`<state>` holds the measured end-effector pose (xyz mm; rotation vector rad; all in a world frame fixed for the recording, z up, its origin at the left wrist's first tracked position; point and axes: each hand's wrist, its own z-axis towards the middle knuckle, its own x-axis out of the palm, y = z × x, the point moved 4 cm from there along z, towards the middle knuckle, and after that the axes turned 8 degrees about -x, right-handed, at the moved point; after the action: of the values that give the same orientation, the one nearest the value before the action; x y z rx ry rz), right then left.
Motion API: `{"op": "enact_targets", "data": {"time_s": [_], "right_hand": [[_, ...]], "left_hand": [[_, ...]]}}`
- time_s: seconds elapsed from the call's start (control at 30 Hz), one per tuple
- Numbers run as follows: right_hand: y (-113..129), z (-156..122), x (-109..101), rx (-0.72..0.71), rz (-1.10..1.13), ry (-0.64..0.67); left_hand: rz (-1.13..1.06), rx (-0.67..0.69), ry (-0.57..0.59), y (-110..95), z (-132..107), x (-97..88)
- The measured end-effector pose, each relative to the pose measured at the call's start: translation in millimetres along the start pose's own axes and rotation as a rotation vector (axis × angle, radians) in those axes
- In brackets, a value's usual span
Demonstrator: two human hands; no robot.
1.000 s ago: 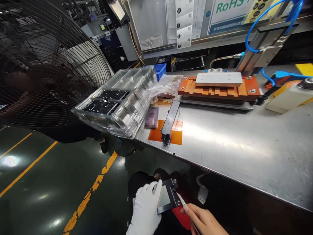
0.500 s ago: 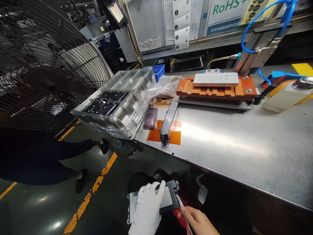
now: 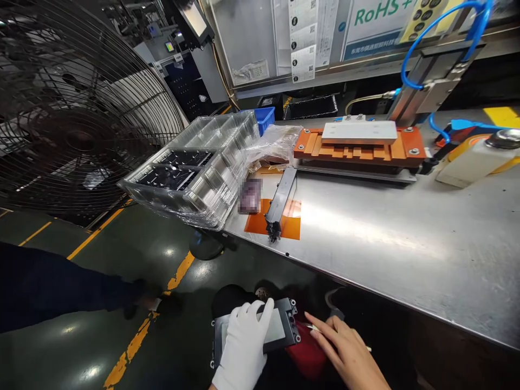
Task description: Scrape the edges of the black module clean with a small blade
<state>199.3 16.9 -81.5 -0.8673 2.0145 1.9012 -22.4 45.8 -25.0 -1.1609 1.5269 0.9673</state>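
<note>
My left hand [image 3: 244, 342], in a white glove, grips a flat black plastic housing [image 3: 287, 324] with a light grey panel and small ringed lugs at its corners. The housing is held low, over my lap, and the glove hides much of its middle. My bare right hand [image 3: 345, 349] is closed around a slim pen-like tool [image 3: 312, 327]. Only the tool's light tip and a bit of its rear end show, so its exact kind is unclear. That tip is apart from the housing, just right of its lugged end.
A long dark grey part [image 3: 281, 201] lies on an orange sheet [image 3: 293, 229] on the metal bench [image 3: 385, 233]. Clear divided trays [image 3: 211, 203] stand at the bench's left end. An orange fixture [image 3: 357, 151] sits behind. A large fan [image 3: 81, 130] and another person's leg [image 3: 69, 287] are left.
My right hand has moved right and drawn the tool's tip off the housing's end. My left hand and the housing stay nearly in place. The other person's legs have shifted.
</note>
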Motion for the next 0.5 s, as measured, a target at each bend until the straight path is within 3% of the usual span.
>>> {"op": "enact_targets", "data": {"time_s": [0.13, 0.23, 0.33, 0.5], "right_hand": [[5.1, 2.5, -3.8, -0.289, -0.284, -0.132], [13.2, 3.5, -4.1, -0.424, -0.387, -0.219], [15.6, 5.1, -6.2, -0.475, -0.458, -0.258], [5.5, 8.1, -4.5, -0.488, -0.513, -0.162]], "left_hand": [[0.011, -0.004, -0.003, -0.7, -0.4, 1.4], [0.010, -0.004, 0.015, -0.3, -1.1, 3.2], [0.000, -0.001, 0.046, -0.7, -0.5, 2.4], [0.012, 0.025, 0.119, -3.8, 4.3, -5.1]]}}
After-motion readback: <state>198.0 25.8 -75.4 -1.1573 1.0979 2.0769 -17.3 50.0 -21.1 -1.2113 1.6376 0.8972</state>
